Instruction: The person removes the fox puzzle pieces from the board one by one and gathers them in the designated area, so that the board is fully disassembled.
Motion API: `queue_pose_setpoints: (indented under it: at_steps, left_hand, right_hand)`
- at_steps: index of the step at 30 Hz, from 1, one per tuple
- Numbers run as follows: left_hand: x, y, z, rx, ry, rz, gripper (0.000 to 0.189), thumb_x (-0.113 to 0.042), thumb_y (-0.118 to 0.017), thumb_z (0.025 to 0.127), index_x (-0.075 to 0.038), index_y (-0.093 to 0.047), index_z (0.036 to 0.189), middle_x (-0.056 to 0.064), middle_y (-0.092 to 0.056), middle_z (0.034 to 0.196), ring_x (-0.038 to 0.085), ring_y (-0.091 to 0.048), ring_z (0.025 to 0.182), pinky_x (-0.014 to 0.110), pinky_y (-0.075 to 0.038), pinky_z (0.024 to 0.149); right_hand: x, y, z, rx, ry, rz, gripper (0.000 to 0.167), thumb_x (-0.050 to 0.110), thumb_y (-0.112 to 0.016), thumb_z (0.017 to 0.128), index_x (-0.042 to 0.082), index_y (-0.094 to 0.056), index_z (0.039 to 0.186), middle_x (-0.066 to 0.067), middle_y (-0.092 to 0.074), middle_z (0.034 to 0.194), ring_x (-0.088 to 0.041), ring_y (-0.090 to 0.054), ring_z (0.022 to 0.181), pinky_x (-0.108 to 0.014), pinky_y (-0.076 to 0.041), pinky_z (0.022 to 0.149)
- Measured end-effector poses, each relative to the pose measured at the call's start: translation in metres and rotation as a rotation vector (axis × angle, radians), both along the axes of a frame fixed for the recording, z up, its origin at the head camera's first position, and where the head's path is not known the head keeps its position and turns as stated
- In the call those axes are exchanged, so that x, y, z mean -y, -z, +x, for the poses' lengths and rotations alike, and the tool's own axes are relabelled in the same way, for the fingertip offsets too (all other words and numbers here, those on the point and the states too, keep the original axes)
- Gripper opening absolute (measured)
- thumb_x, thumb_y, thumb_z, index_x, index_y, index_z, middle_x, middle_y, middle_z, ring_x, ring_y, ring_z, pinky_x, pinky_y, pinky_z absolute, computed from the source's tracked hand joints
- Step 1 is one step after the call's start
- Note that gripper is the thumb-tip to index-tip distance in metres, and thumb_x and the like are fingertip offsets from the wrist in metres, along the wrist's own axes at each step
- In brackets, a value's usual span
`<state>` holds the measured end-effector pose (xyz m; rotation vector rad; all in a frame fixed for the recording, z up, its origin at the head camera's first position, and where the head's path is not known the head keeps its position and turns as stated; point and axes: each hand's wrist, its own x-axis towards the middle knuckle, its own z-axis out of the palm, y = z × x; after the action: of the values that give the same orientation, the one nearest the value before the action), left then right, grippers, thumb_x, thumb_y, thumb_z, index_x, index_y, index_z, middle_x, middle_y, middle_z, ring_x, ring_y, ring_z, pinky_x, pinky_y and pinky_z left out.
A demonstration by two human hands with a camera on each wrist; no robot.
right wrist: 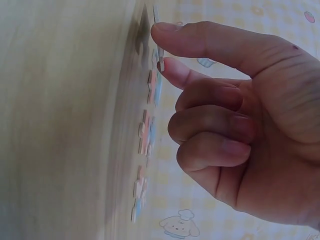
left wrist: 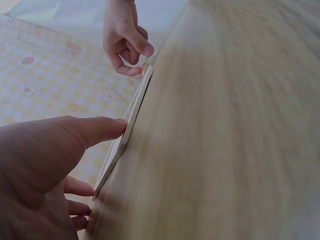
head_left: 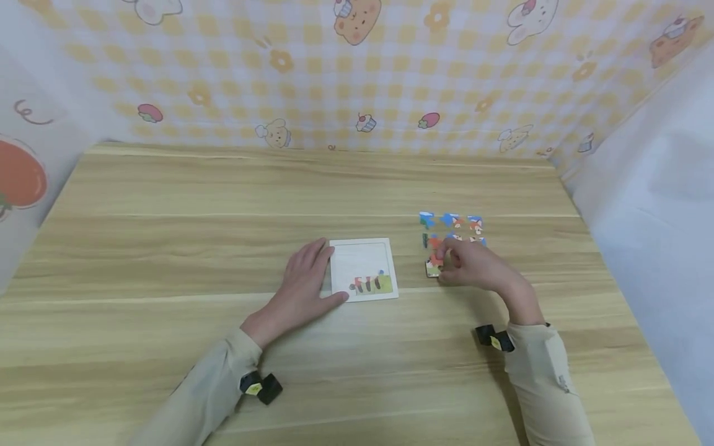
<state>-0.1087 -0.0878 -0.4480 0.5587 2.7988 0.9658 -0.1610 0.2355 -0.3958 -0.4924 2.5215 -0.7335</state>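
A square white puzzle board (head_left: 359, 255) lies on the table, with a joined strip of coloured puzzle pieces (head_left: 375, 284) at its lower right. My left hand (head_left: 304, 282) rests at the board's left side; the fingers touch the left edge and the thumb (left wrist: 107, 129) lies on the near edge. To the right, my right hand (head_left: 476, 265) pinches a thin puzzle piece (right wrist: 159, 50) between thumb and index finger, held up on edge. The other fingers (right wrist: 212, 127) of that hand are curled in. Loose puzzle pieces (head_left: 426, 220) lie beneath and beyond it, some hidden by the hand.
The wooden table (head_left: 223, 198) carries the board and the several loose pieces in rows. A yellow checked cloth (head_left: 312, 80) hangs along its back edge, and white cloth (head_left: 641, 155) hangs on the right.
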Motion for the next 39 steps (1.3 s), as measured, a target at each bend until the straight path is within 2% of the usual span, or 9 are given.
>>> queue_pose_setpoints:
  at_steps: [5,15,24,39]
  left_hand:
    - [-0.0014,0.0009,-0.0007,0.009,0.005,-0.007,0.083,-0.039,-0.070,0.080,0.002,-0.030,0.140,0.020,-0.018,0.149,0.033,-0.014,0.136,0.050,-0.007,0.108]
    - [-0.0012,-0.0032,0.0001,0.029,0.007,-0.017,0.084,-0.039,-0.069,0.081,0.002,-0.029,0.142,0.020,-0.017,0.150,0.034,-0.013,0.136,0.050,-0.007,0.108]
    - [0.0035,-0.0005,-0.0013,0.006,0.013,-0.021,0.084,-0.040,-0.069,0.081,0.003,-0.029,0.142,0.021,-0.018,0.149,0.034,-0.014,0.136,0.049,-0.007,0.108]
    - [0.0003,-0.0012,-0.0018,0.018,0.010,-0.029,0.085,-0.041,-0.069,0.081,0.003,-0.028,0.142,0.020,-0.017,0.150,0.034,-0.013,0.137,0.050,-0.008,0.108]
  right_hand:
    - [0.0010,0.0026,-0.0003,-0.014,-0.015,-0.015,0.028,0.007,-0.072,0.077,0.005,-0.054,0.099,0.002,-0.036,0.060,-0.012,-0.031,0.054,-0.028,-0.032,0.053]
    - [0.0026,0.0073,-0.0026,-0.046,-0.018,0.024,0.027,0.007,-0.073,0.077,0.005,-0.054,0.097,0.001,-0.039,0.062,-0.013,-0.034,0.056,-0.030,-0.032,0.054]
    - [0.0073,0.0069,-0.0031,-0.048,-0.004,0.023,0.027,0.007,-0.072,0.077,0.005,-0.054,0.097,-0.001,-0.040,0.065,-0.014,-0.034,0.058,-0.030,-0.031,0.056]
    - [0.0038,0.0067,-0.0033,-0.037,0.016,0.030,0.028,0.008,-0.073,0.078,0.006,-0.054,0.098,-0.002,-0.044,0.067,-0.016,-0.039,0.059,-0.030,-0.034,0.055]
